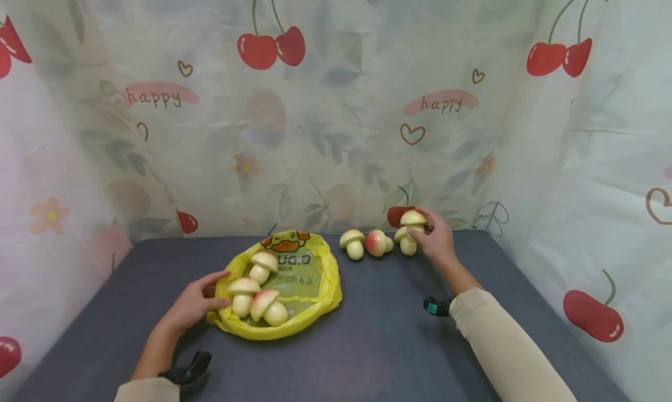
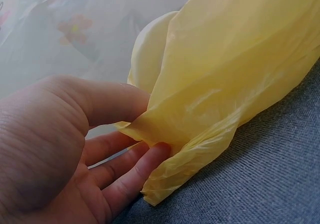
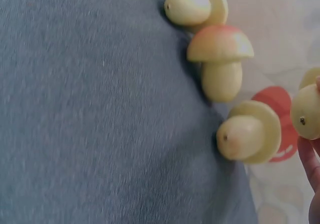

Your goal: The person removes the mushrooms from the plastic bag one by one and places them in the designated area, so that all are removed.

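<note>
My left hand (image 1: 190, 306) pinches the near-left rim of a yellow plastic bag (image 1: 333, 279), thumb on one side and fingers on the other in the left wrist view. The bag's mouth is spread wide, and three toy mushrooms (image 1: 243, 286) with cream stems and pink-tinged caps lie inside. At the back right, my right hand (image 1: 438, 241) holds another toy mushroom (image 1: 413, 217) above the table. In the right wrist view this held mushroom (image 3: 305, 111) shows only partly at the right edge, with fingertips against it.
Three more toy mushrooms stand or lie in a row along the table's back edge: one on the left (image 1: 353, 243), a pink-capped one (image 1: 375, 243) and one by the right hand (image 3: 242, 136). A cherry-print curtain (image 1: 336, 128) hangs behind the dark table (image 1: 378, 343).
</note>
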Tool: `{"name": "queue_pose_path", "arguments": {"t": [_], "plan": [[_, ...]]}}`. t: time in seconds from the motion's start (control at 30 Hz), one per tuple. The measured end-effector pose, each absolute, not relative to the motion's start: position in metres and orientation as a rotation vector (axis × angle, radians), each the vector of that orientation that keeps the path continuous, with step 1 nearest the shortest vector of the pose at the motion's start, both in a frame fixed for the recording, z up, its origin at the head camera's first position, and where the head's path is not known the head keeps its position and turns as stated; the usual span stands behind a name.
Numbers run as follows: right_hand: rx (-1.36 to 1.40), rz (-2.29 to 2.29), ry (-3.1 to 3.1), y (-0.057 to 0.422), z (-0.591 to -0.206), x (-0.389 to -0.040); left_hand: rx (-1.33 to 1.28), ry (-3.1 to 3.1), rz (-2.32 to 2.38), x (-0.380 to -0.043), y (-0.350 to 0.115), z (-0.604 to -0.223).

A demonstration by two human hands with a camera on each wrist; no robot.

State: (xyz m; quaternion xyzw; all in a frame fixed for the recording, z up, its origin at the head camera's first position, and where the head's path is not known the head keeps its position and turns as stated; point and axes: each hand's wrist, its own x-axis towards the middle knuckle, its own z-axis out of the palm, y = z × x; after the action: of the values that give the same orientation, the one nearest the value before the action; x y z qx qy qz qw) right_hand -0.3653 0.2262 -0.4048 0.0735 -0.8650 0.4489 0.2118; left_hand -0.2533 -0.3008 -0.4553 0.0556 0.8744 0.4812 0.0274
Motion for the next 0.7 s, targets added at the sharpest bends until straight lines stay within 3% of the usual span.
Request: {"name": "queue_pose_path", "arguments": {"t": [0.7], "plan": [[0.141,1.075,-2.417,0.261,-0.439,-0.367,0.182,2.711,1.481,-0.253,-0.3,-0.456]]}}
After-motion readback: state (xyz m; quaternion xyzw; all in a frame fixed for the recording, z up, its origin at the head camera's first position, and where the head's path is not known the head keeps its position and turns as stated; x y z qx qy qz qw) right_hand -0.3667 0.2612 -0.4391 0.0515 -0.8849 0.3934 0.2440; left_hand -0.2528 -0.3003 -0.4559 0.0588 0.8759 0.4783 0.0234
